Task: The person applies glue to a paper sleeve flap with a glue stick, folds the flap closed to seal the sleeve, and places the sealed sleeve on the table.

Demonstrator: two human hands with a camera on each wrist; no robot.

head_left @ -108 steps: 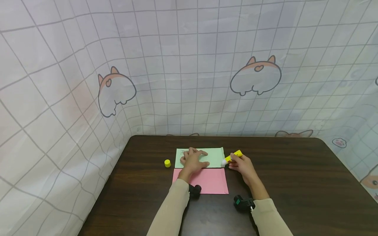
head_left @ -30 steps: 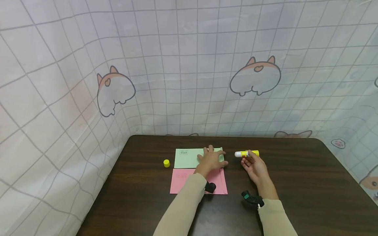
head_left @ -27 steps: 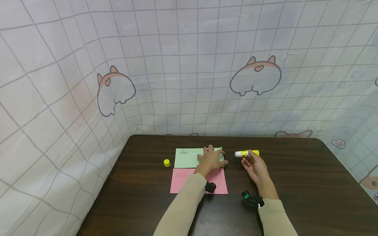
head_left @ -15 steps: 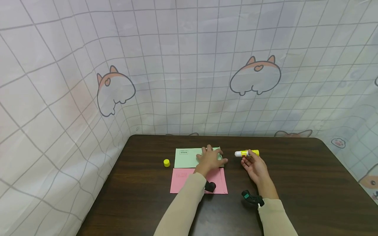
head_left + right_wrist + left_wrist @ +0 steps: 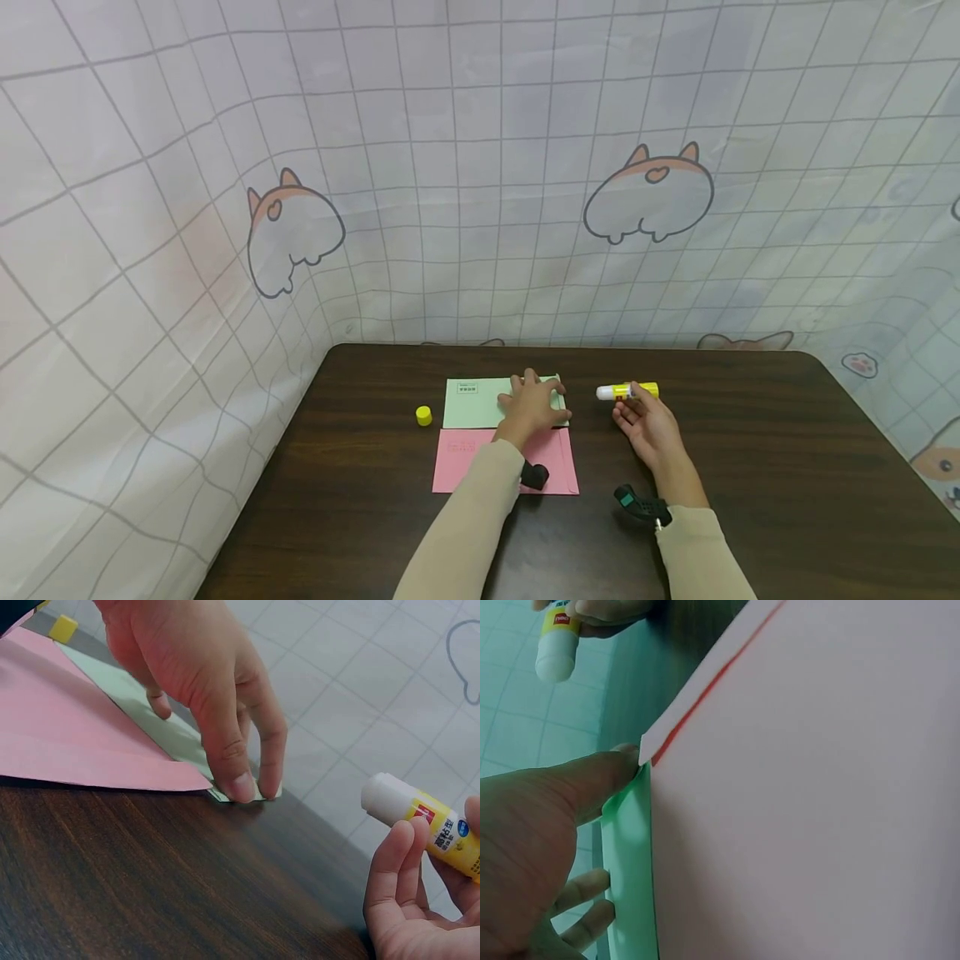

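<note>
My left hand [image 5: 527,410] rests on the right end of a green envelope [image 5: 472,410], its fingers spread. In the right wrist view, its thumb and fingertips press down along the folded flap [image 5: 219,796] at the envelope's end. Right of the envelope, my right hand [image 5: 651,432] holds an uncapped glue stick [image 5: 617,392] above the table, white end pointing left. In the right wrist view, the fingers curl around the yellow barrel of the glue stick [image 5: 429,816]. Directly in front of the green envelope lies a pink envelope [image 5: 459,468], partly covered by my left forearm.
A yellow glue stick cap [image 5: 423,416] stands on the dark wooden table [image 5: 352,483], left of the envelopes. Behind the table hangs a white grid-patterned curtain [image 5: 480,208]. Each wrist wears a black camera [image 5: 637,505].
My left hand has moved from the green envelope's middle to its right end, where the flap is now folded over. My right hand has drawn the glue stick away to the right.
</note>
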